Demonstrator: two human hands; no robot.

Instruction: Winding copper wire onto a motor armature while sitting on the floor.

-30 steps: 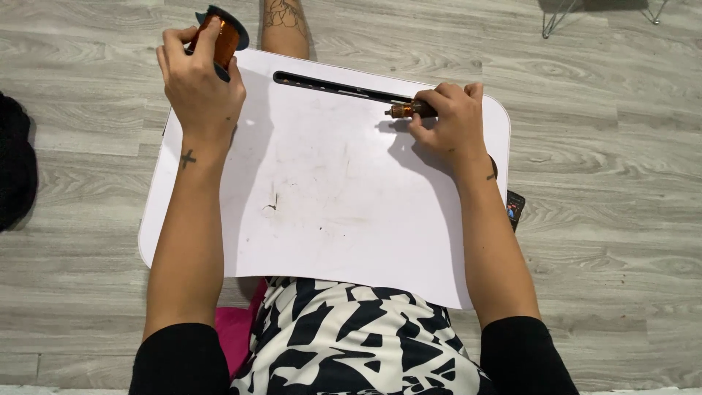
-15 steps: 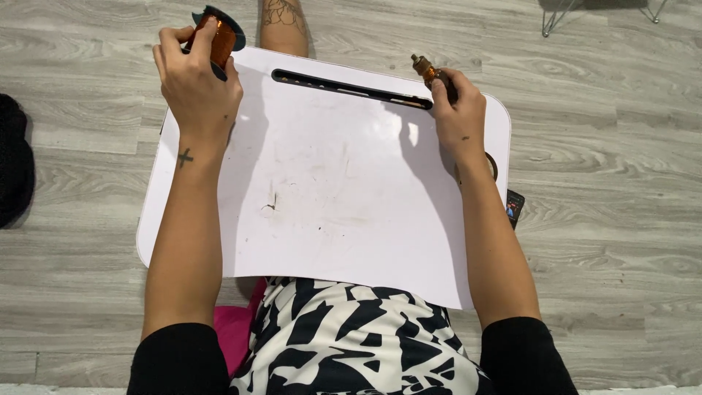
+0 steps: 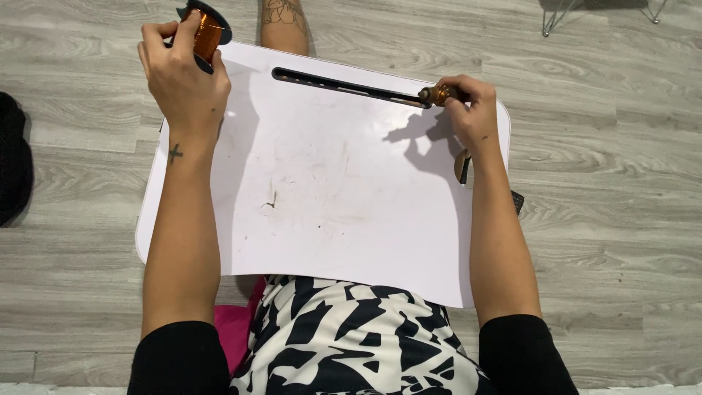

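Observation:
My left hand [image 3: 179, 73] grips a black spool wound with copper-coloured wire [image 3: 205, 33], held above the far left corner of a white lap tray [image 3: 322, 190]. My right hand [image 3: 468, 110] pinches a small brown cylindrical piece [image 3: 437, 94] at the right end of the long dark slot [image 3: 344, 86] along the tray's far edge. A faint line, perhaps thin wire, seems to run between the two hands; it is too fine to be sure.
The tray rests over my lap on a grey wood-plank floor [image 3: 607, 219]. A dark round opening [image 3: 462, 167] shows by my right wrist. A black object [image 3: 13, 164] lies at the left edge, metal legs [image 3: 599, 14] at the top right.
My right hand, raised half a second ago with the brown piece upright, has come back down to the slot's right end. The left hand and spool have barely moved.

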